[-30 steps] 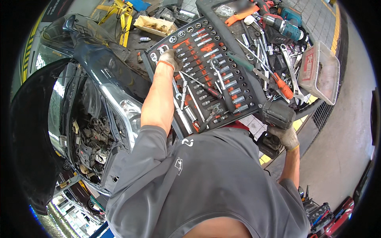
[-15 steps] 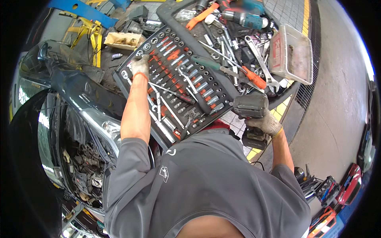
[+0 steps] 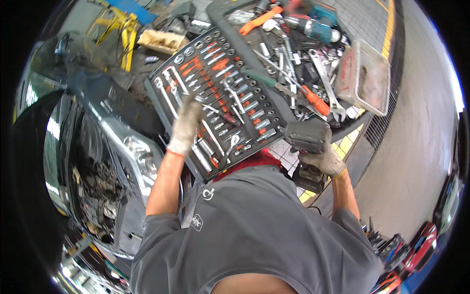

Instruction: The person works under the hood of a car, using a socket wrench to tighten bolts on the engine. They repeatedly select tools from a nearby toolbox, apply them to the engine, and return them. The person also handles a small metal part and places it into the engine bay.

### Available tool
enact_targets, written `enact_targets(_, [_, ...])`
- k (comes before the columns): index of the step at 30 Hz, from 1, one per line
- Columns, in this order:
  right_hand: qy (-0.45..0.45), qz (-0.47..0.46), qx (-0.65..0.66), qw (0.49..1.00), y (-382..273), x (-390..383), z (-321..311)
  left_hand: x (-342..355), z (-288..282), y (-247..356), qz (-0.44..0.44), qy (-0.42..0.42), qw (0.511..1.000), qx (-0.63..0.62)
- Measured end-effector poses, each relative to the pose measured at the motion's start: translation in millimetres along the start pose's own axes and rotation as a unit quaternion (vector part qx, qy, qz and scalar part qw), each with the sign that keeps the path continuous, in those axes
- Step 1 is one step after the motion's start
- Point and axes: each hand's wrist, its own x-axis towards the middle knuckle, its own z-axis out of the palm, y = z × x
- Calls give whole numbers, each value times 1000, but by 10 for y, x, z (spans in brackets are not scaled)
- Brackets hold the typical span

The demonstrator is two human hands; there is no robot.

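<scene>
Black cordless impact wrench [image 3: 307, 136] is held upright at the near right corner of the black moulded socket tray [image 3: 252, 132]. The gloved right hand [image 3: 325, 160] is wrapped around its grip. The gloved left hand [image 3: 187, 125] is over the left part of the tray, blurred; whether it holds anything cannot be determined.

Status, as judged: the wrench is in hand. Whether a socket is fitted to its nose cannot be confirmed. Rows of chrome sockets [image 3: 250, 105] stand in the tray; a red-and-black-handled screwdriver [image 3: 230, 119] lies loose across them. Any choice from the tray appears unsettled.

Edges: the raised rim of the black desk [image 3: 284, 108] runs along the tray's right side. Beyond it, the orange-handled screwdriver [image 3: 316, 100] and long steel adjustable wrench [image 3: 323, 78] restrict reach. The dark car's fender [image 3: 98, 105] bounds the left. Best room for moving is assessed as rightward, over the grey concrete floor [image 3: 387, 161].
</scene>
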Motion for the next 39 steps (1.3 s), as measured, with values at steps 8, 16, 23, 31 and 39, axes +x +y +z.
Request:
enact_targets(8, [-214,-253,-243,912,-826,-52,524,-1232,502,859,63,-140,973,173])
enact_targets(16, [-361,-384,-413,743,-1054,-93,1776,-2084,-194,353,114,-68,959,250])
enact_targets(23, [-456,-441,-476,609,-1207,-381,3384,-3346,-1345,-213,118,-11,976,184])
enact_targets(31, [-543,-434,-442,567,-1393,-554,5043,-4310,-2448,-685,57,92,980,169])
enact_targets(39, [-628,-263,-428,594,-1624,-348,6000,-4649,-3163,-936,34,106,985,132])
